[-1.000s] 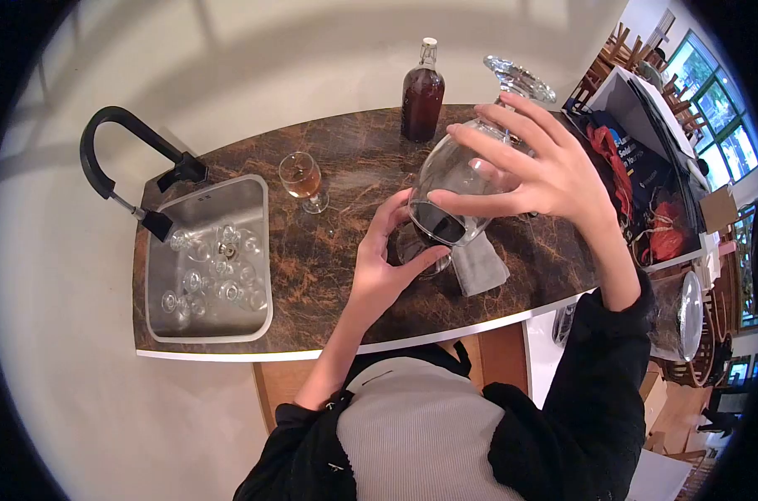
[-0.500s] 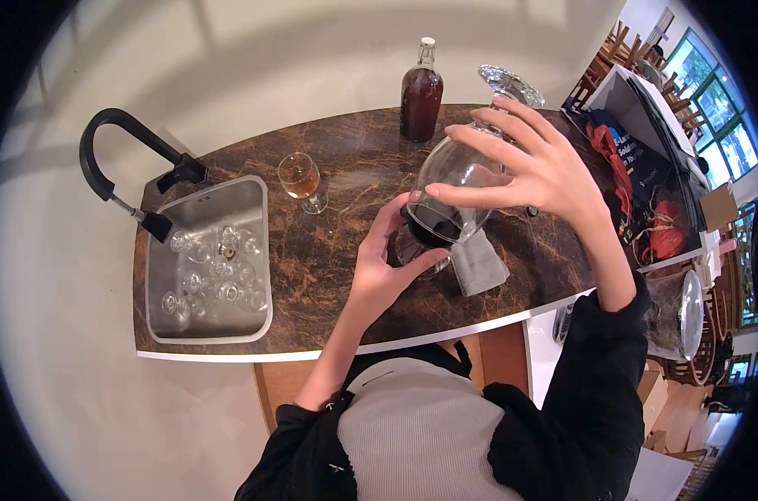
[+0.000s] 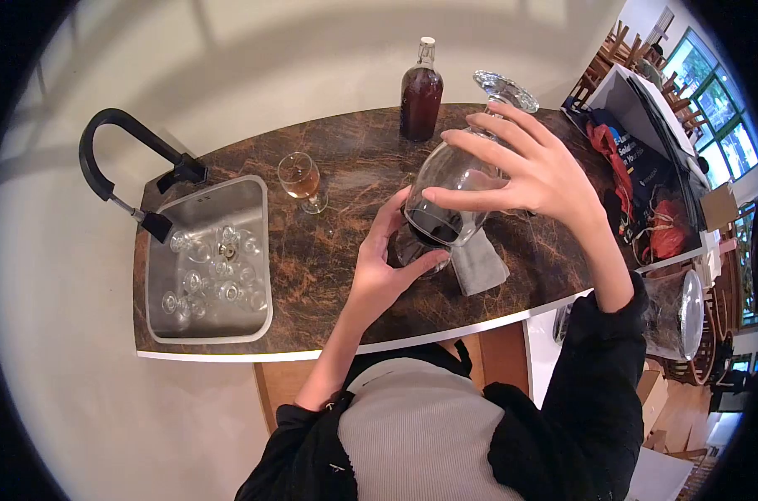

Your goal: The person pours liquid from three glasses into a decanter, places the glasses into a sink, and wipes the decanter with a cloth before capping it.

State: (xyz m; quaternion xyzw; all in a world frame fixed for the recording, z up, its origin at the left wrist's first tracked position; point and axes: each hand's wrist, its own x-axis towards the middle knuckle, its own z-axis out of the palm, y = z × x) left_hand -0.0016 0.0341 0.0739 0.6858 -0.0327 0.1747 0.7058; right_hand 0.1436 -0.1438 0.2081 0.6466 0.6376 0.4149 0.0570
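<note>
A right hand (image 3: 539,171), fingers spread, clasps a large balloon glass (image 3: 447,179) tipped rim-down over a smaller glass (image 3: 414,252), which the left hand (image 3: 381,269) grips on the marble counter (image 3: 312,275). A grey cloth (image 3: 481,265) lies at 4 o'clock and a brown bottle (image 3: 420,96) at 12.

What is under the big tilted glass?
A smaller glass gripped by the left hand, beside a folded grey cloth. The big glass and that hand hide its contents.

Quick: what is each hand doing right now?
Left hand: closed around the small glass on the counter.
Right hand: grips the tilted large glass, fingers spread.
</note>
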